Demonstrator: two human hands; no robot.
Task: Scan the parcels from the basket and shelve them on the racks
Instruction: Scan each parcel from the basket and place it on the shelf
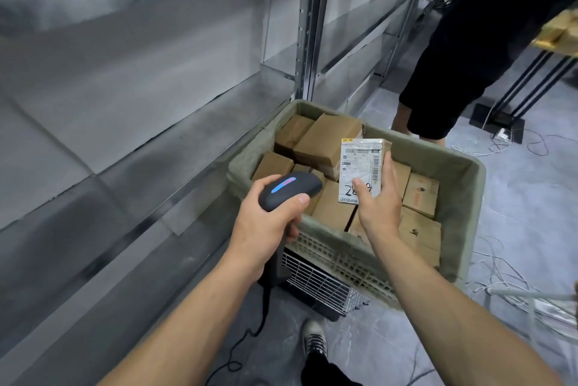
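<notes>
The left hand (266, 220) grips a dark grey handheld barcode scanner (291, 190) with a blue light strip, its head turned toward a small cardboard parcel (362, 171) with a white shipping label. The right hand (380, 201) holds that parcel upright, thumb across the label, above the green fabric-lined plastic basket (463, 198) of brown cardboard boxes (328, 138), just beside grey metal racks (125, 97).

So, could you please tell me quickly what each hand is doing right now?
Left hand: grips the dark grey handheld barcode scanner.
Right hand: holds a small white-labelled cardboard parcel.
</notes>
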